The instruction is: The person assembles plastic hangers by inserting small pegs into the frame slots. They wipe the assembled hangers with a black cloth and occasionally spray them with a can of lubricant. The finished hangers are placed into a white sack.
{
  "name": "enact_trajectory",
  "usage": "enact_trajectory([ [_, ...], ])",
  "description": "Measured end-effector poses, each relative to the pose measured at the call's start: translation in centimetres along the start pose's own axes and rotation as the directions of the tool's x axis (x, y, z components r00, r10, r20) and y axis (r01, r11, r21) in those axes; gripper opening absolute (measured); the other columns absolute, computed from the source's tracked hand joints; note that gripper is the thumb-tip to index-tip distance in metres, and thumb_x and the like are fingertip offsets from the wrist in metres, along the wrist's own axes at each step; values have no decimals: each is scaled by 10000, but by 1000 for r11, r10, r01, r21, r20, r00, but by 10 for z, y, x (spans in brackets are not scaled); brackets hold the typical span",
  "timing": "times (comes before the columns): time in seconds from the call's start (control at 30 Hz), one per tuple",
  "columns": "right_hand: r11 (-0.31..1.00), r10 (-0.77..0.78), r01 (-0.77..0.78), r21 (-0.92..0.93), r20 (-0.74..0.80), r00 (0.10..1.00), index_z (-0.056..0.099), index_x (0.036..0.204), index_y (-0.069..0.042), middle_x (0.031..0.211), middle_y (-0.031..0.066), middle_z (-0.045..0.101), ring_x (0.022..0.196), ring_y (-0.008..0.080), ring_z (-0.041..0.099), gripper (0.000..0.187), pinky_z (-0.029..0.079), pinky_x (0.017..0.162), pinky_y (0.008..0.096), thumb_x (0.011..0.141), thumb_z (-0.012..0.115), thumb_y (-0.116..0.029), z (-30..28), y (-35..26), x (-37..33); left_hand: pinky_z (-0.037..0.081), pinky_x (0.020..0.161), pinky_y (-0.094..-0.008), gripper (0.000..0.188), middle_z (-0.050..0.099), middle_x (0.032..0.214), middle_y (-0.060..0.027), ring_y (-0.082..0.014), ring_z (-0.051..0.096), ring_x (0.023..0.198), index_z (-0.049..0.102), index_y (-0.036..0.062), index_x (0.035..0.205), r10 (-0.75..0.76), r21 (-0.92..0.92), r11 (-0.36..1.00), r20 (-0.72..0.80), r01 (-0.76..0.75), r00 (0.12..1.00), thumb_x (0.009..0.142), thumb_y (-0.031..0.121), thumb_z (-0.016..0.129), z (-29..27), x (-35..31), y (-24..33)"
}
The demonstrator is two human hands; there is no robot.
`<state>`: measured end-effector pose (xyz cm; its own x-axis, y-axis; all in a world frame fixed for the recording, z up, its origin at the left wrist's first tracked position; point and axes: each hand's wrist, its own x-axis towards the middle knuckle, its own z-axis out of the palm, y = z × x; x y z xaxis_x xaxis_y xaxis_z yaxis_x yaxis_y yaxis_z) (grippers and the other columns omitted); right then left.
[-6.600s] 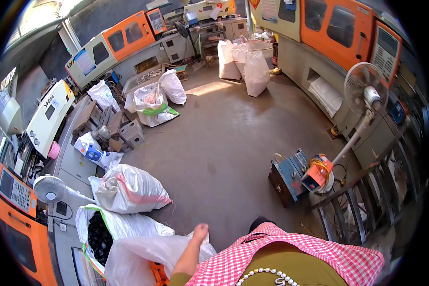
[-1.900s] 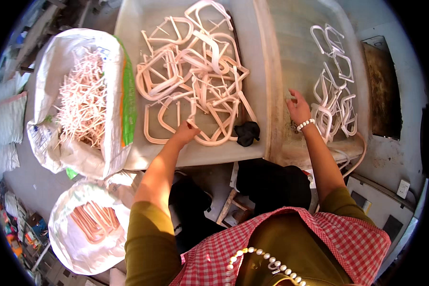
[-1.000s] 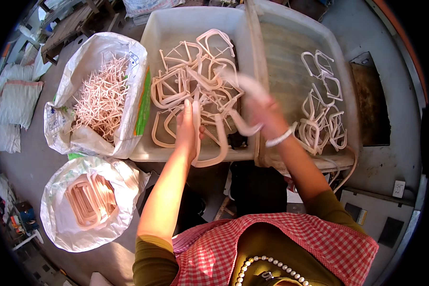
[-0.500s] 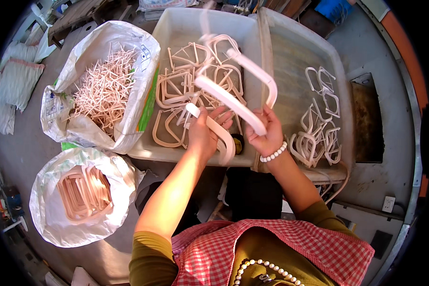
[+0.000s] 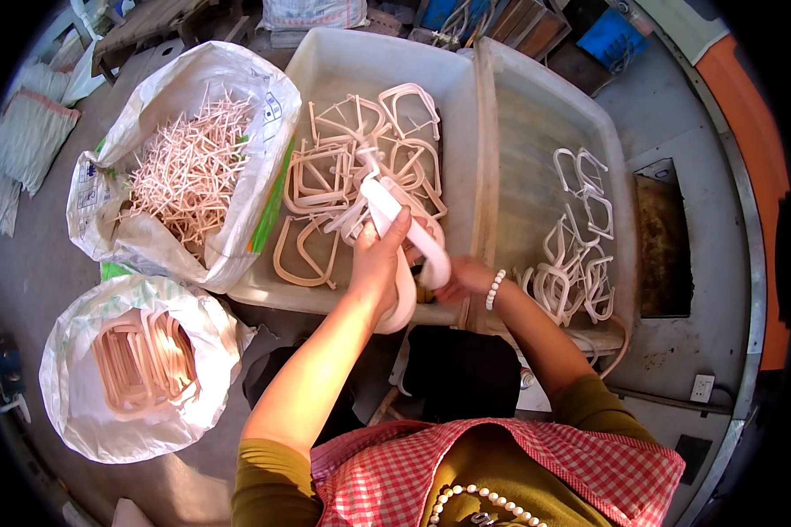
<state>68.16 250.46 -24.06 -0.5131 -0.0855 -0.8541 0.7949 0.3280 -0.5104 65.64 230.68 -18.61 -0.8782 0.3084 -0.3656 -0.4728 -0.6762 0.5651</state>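
Note:
My left hand [image 5: 378, 268] is closed around pale pink U-shaped plastic pieces [image 5: 433, 260], its thumb lying across them. One curved end hangs below the palm; the upper ends reach over the left plastic tub [image 5: 259, 288]. My right hand [image 5: 468, 279], wearing a white bead bracelet, is just right of the held pieces, by their lower bend. Motion smears its fingers, so whether it grips anything is unclear. Beyond the hands, several similar pink frames with thin cross-sprues [image 5: 316, 176] lie heaped in the left tub.
A second tub [image 5: 554, 105] adjoins on the right, with paler curved pieces [image 5: 558, 281] in it. Left of the tubs stand a white sack of thin pink sprue scraps [image 5: 189, 167] and a lower white bag [image 5: 79, 426] with stacked U-shaped pieces [image 5: 145, 360].
The piece that my right hand held upright at the right is now gathered with the others in my left hand. My right hand has moved down and slightly left.

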Motion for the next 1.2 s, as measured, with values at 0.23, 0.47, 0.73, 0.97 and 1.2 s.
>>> enact_trajectory([
  [0.23,683,-573,530,503,-82,815,570,1071,-63,981,90,631,867,177,614,390,494,799,320,959,460,-420,6,-90,-37,511,730,-296,198,624,870,-60,-145,604,781,524,28,1039,9,278,959,149,-51,989,924,181,575,0,-8,3],
  [0.47,388,-692,500,774,-114,713,554,1103,-75,904,63,641,859,196,626,275,492,822,333,973,466,-301,1,-122,-16,468,587,-253,273,587,729,-34,-110,544,618,537,48,968,-11,439,898,44,-10,999,940,319,542,1,-8,15],
  [0.73,36,-998,652,-758,-64,-19,651,977,-21,969,75,664,899,201,633,178,493,808,315,935,485,-70,38,-65,-40,473,662,-422,388,641,701,-165,-343,641,736,601,10,930,282,950,276,64,-145,957,887,394,581,-39,3,-10],
  [0.97,505,-695,853,134,-522,494,644,1006,18,887,73,673,830,120,630,364,503,709,266,966,492,-310,28,-97,-32,386,486,-214,293,548,651,-7,-66,476,524,550,45,943,86,589,808,-56,-37,995,923,338,564,-18,0,22],
  [1.2,-84,-979,502,-861,-24,-204,575,1139,-27,1202,163,573,1076,292,572,350,465,888,366,814,653,-130,37,-92,-43,359,471,-203,243,531,647,6,-61,452,512,559,85,923,89,407,910,-9,-78,996,925,329,570,-27,-9,45],
])
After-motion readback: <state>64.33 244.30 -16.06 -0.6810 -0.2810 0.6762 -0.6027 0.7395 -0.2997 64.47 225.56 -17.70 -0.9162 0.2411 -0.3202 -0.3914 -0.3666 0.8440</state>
